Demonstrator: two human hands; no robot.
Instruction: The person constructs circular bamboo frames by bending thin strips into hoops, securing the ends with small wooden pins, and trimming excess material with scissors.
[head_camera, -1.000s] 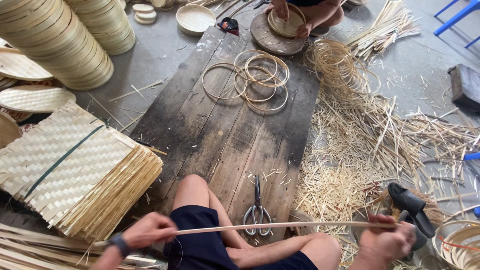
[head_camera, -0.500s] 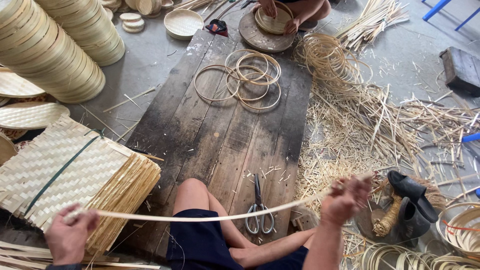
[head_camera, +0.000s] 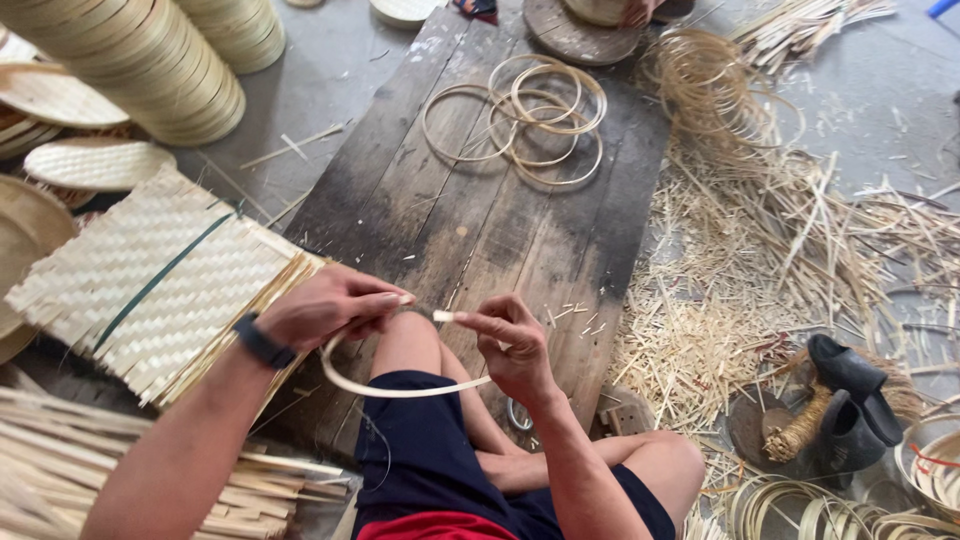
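Between hands (head_camera: 330, 310) (above knee): bamboo strip (head_camera: 390, 388)

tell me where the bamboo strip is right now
The bamboo strip is low and centre in the head view, bent into a loop between the left hand and right hand.

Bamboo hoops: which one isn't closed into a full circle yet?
The strip bent between the left hand and right hand; its two ends don't meet. The hoops lying on the plank are all closed rings.
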